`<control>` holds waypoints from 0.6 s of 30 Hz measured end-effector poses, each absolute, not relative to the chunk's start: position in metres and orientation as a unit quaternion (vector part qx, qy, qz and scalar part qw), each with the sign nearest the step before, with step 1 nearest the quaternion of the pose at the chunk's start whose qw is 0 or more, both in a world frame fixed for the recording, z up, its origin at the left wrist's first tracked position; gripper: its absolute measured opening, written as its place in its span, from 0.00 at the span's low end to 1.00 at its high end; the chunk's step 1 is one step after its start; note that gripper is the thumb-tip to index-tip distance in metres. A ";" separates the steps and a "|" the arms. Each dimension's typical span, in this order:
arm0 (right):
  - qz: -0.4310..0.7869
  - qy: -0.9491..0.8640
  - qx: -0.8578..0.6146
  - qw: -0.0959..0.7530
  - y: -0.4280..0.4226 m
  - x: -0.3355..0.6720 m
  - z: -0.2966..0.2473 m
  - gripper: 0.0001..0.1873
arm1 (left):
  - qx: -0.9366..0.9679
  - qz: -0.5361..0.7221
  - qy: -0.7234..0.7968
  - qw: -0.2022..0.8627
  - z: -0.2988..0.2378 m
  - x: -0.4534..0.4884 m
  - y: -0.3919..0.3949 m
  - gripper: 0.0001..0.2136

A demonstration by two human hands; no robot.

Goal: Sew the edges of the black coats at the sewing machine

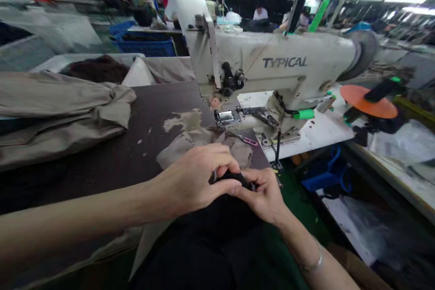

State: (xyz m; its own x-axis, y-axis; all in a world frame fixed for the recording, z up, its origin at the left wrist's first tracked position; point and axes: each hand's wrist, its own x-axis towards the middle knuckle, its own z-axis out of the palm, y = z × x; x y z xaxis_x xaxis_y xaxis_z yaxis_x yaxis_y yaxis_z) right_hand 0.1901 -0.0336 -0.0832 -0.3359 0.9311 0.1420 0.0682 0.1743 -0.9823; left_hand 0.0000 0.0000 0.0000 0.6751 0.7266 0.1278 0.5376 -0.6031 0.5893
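Note:
Both of my hands pinch a piece of black fabric in front of the sewing machine. Thumb and fingers of my left hand are closed on its left part. My right hand grips the right end, close against the left. Part of the fabric is hidden by the fingers. Just beyond the hands, crumpled beige fabric lies on the table by the needle plate. Pink-handled thread snips rest on that fabric.
Beige garments are heaped on the dark table at left. Right of the machine stands a thread spool with an orange disc. A blue crate and a person in a white shirt are behind.

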 end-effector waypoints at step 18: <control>0.429 -0.694 -0.351 0.460 -0.036 0.196 -0.083 0.14 | 0.870 0.184 0.424 0.171 -0.012 -0.008 0.049 0.05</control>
State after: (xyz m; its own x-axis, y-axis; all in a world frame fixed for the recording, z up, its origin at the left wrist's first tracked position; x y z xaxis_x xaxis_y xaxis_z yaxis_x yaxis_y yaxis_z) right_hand 0.1956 -0.0357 -0.0834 -0.3313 0.8810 0.3378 0.0926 0.3867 -0.9176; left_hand -0.0080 0.0491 -0.0120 0.5720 0.8013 0.1750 0.6756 -0.5813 0.4535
